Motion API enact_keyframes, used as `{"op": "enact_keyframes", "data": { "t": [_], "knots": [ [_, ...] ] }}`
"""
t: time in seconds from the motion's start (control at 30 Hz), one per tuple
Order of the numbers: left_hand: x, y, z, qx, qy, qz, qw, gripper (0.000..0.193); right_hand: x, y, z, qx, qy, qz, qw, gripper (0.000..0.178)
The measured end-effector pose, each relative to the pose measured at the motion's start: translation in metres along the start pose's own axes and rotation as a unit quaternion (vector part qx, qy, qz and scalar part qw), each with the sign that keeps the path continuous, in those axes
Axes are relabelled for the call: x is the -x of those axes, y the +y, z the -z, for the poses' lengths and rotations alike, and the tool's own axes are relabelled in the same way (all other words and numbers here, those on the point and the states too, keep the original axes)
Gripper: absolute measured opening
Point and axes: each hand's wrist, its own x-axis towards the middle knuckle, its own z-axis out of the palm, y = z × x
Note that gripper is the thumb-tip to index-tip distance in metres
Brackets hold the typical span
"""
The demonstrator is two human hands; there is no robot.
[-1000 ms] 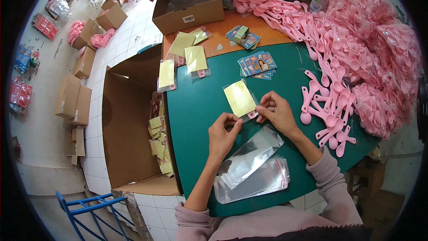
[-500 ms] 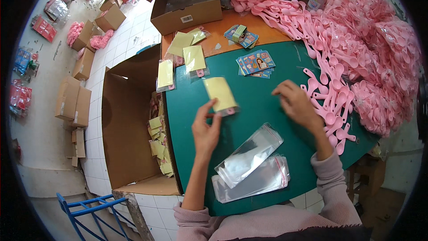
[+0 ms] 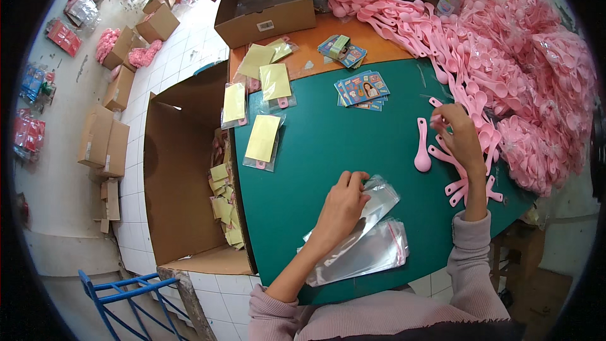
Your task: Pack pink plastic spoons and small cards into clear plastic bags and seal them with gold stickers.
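Your left hand (image 3: pixel 344 205) lies flat on the stack of clear bags (image 3: pixel 363 240) near the front edge of the green desk (image 3: pixel 315 145), fingers curled over the top bag's upper end, pressing it rather than pinching it shut. Your right hand (image 3: pixel 457 136) is over at the right, its grip closed on the handle of a pink spoon (image 3: pixel 421 148), whose bowl points down toward the desk. Just right of that hand lie loose spoons at the edge of the big pink spoon pile (image 3: pixel 505 69). 4 filled packets with yellow cards (image 3: pixel 262 139) lie along the desk's left side, beside an open carton (image 3: pixel 180 170) on the floor. A fan of picture cards (image 3: pixel 363 88) sits near the desk's middle top.
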Motion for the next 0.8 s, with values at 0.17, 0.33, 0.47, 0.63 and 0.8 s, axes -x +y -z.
{"op": "enact_keyframes", "data": {
  "t": [0.17, 0.33, 0.47, 0.63, 0.8],
  "knots": [
    [-0.01, -0.002, 0.01, -0.047, -0.003, -0.058, 0.997, 0.02, 0.001, -0.04, -0.005, -0.273, -0.005, -0.097, 0.957, 0.012],
    [-0.009, -0.008, 0.017, 0.078, -0.024, 0.038, 0.996, 0.011, 0.005, -0.063, -0.03, -0.387, -0.159, -0.145, 0.897, 0.017],
    [-0.011, -0.007, 0.025, 0.079, -0.027, 0.032, 0.996, 0.013, 0.005, -0.07, -0.035, -0.271, -0.133, -0.118, 0.946, 0.017],
    [-0.009, -0.004, 0.028, 0.134, -0.052, 0.015, 0.99, 0.017, 0.005, -0.066, -0.037, -0.271, -0.135, -0.129, 0.944, 0.015],
    [-0.01, -0.008, 0.027, 0.103, -0.07, 0.039, 0.991, 0.018, 0.005, -0.064, -0.035, -0.254, -0.141, -0.126, 0.949, 0.014]
  ]
}}
